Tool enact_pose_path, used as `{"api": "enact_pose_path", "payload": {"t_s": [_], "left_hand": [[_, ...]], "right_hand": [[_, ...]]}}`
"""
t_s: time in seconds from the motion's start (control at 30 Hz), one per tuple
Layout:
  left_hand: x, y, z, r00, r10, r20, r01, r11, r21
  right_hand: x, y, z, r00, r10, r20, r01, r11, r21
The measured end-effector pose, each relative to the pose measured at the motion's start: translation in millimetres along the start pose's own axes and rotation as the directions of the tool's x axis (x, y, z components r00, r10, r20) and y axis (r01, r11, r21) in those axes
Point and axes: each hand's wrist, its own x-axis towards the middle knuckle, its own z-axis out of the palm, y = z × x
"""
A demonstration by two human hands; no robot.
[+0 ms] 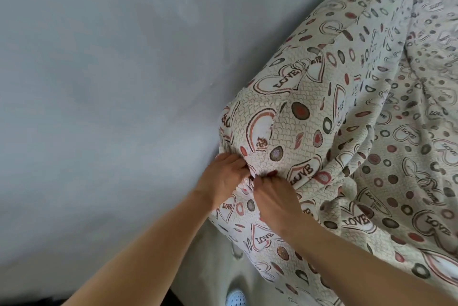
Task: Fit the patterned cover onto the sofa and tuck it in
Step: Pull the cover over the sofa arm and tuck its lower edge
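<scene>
The cream patterned cover, printed with LOVE hearts and circles, is stretched over the sofa's rounded corner and lies in loose folds toward the right. My left hand pinches a bunched fold of the cover at the corner's lower edge, fingers closed on the cloth. My right hand sits just beside it, fingertips pressed into the same gathered fold. The sofa itself is hidden under the cover.
A plain pale grey wall stands close against the sofa's left side, leaving a narrow gap. Below the corner a light floor shows, with a white perforated shoe at the bottom edge.
</scene>
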Motion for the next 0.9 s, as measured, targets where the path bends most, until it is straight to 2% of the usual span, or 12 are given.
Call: {"api": "enact_pose_path", "payload": {"t_s": [0.1,0.2,0.3,0.43,0.53,0.67,0.9], "left_hand": [[-11.8,-14.4,-16.9,0.994,0.087,-0.068,-0.08,0.992,0.094],[-10.3,-41.6,-29.5,0.992,0.058,-0.112,-0.029,0.969,0.243],[0.4,-69.9,-43.4,0.985,0.088,-0.146,-0.042,0.956,0.292],[11.5,-84.5,-50.1,0.96,0.238,-0.147,-0.189,0.94,0.285],[17.5,-91.2,-51.8,0.952,0.271,-0.139,-0.236,0.945,0.226],[14.8,-99.0,-43.3,0.98,0.187,-0.066,-0.169,0.961,0.22],[18.7,-93.9,6.7,0.996,0.017,-0.089,-0.017,1.0,-0.002]], "right_hand": [[-6.9,-11.1,-3.8,0.98,0.065,-0.189,-0.054,0.996,0.064],[1.7,-30.0,-10.9,0.95,0.098,-0.296,-0.069,0.992,0.106],[19.4,-50.9,-12.8,0.935,0.22,-0.279,-0.167,0.965,0.2],[38.3,-67.6,-13.5,0.901,0.355,-0.249,-0.272,0.91,0.312],[49.5,-68.6,-15.0,0.898,0.34,-0.281,-0.229,0.903,0.363],[68.2,-70.3,-8.0,0.914,0.312,-0.258,-0.205,0.906,0.371],[91.3,-73.3,17.8,0.927,0.256,-0.273,-0.155,0.926,0.343]]}}
